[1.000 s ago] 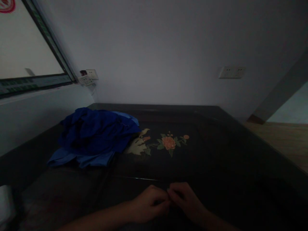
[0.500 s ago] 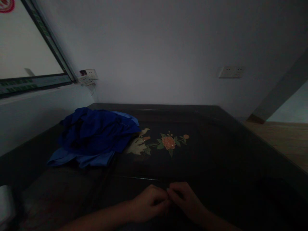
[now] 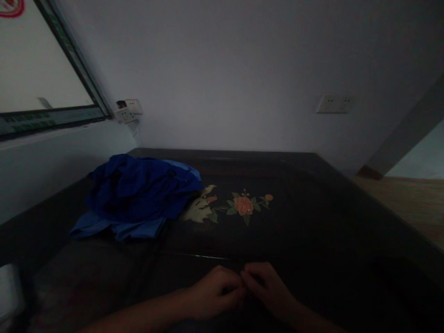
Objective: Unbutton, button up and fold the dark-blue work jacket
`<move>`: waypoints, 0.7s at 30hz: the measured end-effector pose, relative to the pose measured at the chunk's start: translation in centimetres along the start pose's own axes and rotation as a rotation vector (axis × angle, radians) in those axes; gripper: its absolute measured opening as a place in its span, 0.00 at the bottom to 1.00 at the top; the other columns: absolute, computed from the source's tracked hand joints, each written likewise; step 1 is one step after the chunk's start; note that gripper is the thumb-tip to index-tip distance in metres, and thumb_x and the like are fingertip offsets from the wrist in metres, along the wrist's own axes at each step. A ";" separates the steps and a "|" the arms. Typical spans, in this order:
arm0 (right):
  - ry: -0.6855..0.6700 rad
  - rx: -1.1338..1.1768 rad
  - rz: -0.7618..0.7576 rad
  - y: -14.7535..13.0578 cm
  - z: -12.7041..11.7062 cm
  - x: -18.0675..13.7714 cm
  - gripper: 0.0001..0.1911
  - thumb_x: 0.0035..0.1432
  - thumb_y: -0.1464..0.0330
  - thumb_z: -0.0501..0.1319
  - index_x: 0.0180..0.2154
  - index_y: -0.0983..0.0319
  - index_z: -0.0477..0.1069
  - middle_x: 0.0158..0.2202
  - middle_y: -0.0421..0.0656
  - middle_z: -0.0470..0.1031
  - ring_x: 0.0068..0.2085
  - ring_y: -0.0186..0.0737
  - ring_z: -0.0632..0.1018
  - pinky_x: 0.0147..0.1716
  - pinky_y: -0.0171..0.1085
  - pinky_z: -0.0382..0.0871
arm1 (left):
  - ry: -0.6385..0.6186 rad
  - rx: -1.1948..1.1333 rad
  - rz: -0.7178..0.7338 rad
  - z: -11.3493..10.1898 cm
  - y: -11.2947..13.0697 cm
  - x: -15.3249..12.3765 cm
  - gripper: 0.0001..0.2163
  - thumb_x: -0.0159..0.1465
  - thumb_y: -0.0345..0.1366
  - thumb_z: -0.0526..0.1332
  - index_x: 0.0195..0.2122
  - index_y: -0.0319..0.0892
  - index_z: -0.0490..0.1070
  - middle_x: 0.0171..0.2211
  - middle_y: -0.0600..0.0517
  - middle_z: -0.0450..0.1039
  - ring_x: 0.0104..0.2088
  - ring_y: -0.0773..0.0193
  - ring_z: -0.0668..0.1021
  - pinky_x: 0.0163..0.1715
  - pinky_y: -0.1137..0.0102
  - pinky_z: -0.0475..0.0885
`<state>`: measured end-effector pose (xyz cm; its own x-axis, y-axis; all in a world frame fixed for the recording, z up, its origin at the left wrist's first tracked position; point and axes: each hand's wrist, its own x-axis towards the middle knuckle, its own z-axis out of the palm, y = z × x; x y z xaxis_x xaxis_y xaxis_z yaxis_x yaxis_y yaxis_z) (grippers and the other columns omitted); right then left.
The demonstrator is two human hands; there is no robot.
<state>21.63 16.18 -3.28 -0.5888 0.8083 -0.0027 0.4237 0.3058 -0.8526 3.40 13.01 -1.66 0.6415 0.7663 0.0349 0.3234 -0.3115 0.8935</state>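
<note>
Low in the view, my left hand (image 3: 217, 292) and my right hand (image 3: 272, 291) meet over the near part of a dark table (image 3: 305, 222). The fingers of both are curled, thumbs against the fingers, and their tips touch or nearly touch. It is too dark to see whether anything small lies between them. Beyond them on the tabletop is an inlaid flower pattern (image 3: 243, 205). To the left rests a crumpled heap of dark blue cloth (image 3: 145, 189), with lighter blue cloth (image 3: 120, 230) showing from under it.
A white object (image 3: 9, 291) is cut off at the lower left edge. A wall (image 3: 222, 83) stands behind the table, with a socket (image 3: 335, 104) on the right and more sockets (image 3: 128, 111) in the left corner. A framed window (image 3: 45, 69) is at upper left; wooden floor (image 3: 412, 199) shows right.
The view has shifted very slightly. My hands keep the same closed pose, and the cloth heap lies as before.
</note>
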 end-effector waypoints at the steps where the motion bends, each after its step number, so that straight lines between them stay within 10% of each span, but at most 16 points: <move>1: -0.004 0.001 0.000 0.0 0.0 0.0 0.22 0.59 0.54 0.49 0.20 0.60 0.57 0.20 0.37 0.60 0.26 0.34 0.64 0.28 0.34 0.56 | 0.000 0.007 0.003 0.0 0.0 0.0 0.21 0.68 0.44 0.47 0.25 0.37 0.69 0.21 0.53 0.67 0.22 0.71 0.69 0.24 0.78 0.63; 21: -0.043 0.048 -0.023 -0.3 0.0 0.2 0.24 0.60 0.52 0.47 0.19 0.60 0.56 0.19 0.36 0.57 0.24 0.32 0.61 0.25 0.33 0.53 | -0.014 0.012 -0.012 0.0 -0.1 0.0 0.21 0.68 0.45 0.47 0.25 0.37 0.68 0.21 0.53 0.66 0.22 0.72 0.68 0.23 0.78 0.61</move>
<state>21.41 16.24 -3.04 -0.6274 0.7787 -0.0042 0.3771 0.2991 -0.8766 3.42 13.02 -1.75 0.6470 0.7623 0.0175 0.3399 -0.3089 0.8883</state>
